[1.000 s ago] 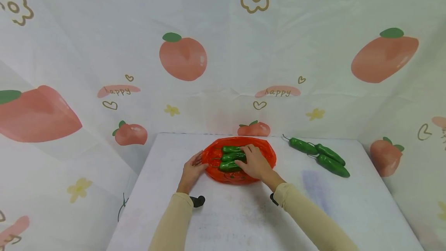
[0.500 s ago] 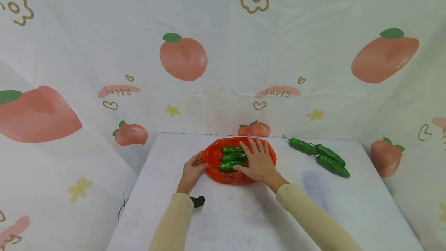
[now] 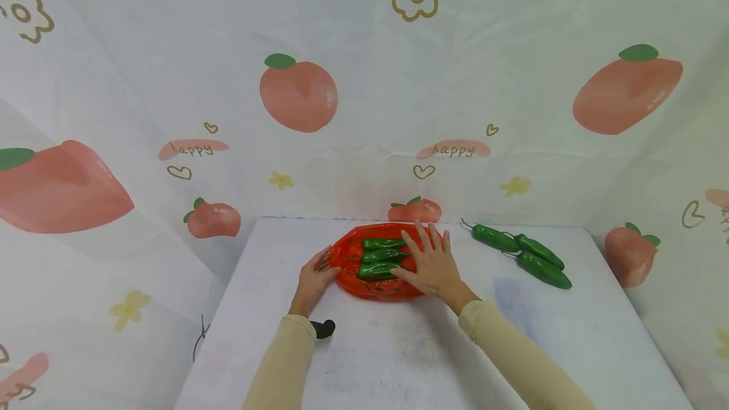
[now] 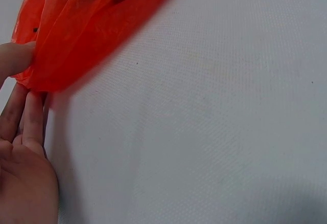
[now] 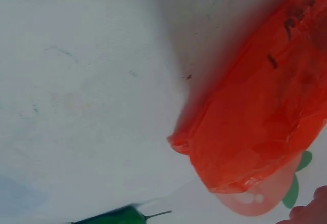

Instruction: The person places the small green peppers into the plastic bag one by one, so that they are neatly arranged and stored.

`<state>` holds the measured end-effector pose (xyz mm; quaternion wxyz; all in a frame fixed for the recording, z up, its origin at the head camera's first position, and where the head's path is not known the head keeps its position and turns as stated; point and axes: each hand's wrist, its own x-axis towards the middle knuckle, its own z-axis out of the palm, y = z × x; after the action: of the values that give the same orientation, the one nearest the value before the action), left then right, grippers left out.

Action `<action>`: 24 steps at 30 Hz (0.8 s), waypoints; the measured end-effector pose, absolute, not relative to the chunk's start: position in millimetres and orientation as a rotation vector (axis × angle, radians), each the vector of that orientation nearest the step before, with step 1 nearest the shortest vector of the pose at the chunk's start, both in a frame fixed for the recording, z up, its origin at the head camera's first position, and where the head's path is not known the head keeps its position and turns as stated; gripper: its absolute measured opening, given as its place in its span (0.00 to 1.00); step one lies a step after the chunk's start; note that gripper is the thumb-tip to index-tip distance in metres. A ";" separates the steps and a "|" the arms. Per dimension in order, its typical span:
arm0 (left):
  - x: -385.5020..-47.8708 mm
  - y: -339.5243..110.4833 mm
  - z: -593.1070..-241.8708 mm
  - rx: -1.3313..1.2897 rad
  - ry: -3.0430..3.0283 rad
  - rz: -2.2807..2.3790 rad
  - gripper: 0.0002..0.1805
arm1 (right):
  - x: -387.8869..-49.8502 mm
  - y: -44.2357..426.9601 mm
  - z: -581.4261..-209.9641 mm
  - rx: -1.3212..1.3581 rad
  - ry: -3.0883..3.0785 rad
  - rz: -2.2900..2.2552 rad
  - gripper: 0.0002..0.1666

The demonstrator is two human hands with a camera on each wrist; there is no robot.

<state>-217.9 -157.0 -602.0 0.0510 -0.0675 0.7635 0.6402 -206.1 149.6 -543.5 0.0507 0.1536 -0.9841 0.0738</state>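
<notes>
Red plastic forms the bag before you on the worktop, its long axis running left to right. Inside, three green peppers lie side by side along that line, stems toward your left hand, which holds the bag's left end between thumb and fingers. Your right hand, fingers spread, is over the right end; contact is unclear. It is nearer the loose peppers, well to the bag's right.
</notes>
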 end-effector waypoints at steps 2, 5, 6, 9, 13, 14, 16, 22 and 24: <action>-219.7 -157.8 -606.5 -0.208 2.332 1.938 0.33 | -205.9 152.5 -543.1 0.453 -3.002 0.212 0.58; -219.2 -157.5 -605.2 -0.196 2.337 1.936 0.33 | -205.8 156.9 -543.2 0.428 -3.013 0.198 0.57; -219.1 -157.4 -605.3 -0.196 2.342 1.934 0.33 | -206.0 158.5 -544.1 0.418 -3.020 0.192 0.57; -218.5 -157.5 -604.8 -0.196 2.337 1.944 0.33 | -206.1 163.1 -546.1 0.399 -3.036 0.185 0.57; -217.7 -157.5 -605.1 -0.190 2.329 1.957 0.33 | -205.1 169.8 -548.4 0.375 -3.064 0.201 0.56; -217.6 -157.5 -605.1 -0.189 2.332 1.953 0.33 | -205.0 171.6 -549.2 0.365 -3.070 0.197 0.56; -217.3 -157.5 -605.2 -0.186 2.335 1.945 0.33 | -204.9 175.4 -551.1 0.349 -3.070 0.197 0.56; -218.5 -158.3 -606.4 -0.183 2.345 1.910 0.33 | -206.2 187.2 -555.6 0.299 -3.083 0.172 0.56; -219.2 -159.3 -607.1 -0.188 2.350 1.899 0.33 | -206.5 190.2 -555.6 0.284 -3.098 0.174 0.56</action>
<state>-219.2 -159.3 -607.1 0.0572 -0.0618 0.7750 0.6263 -206.5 190.2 -555.6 0.0130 0.0912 -0.9942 0.0558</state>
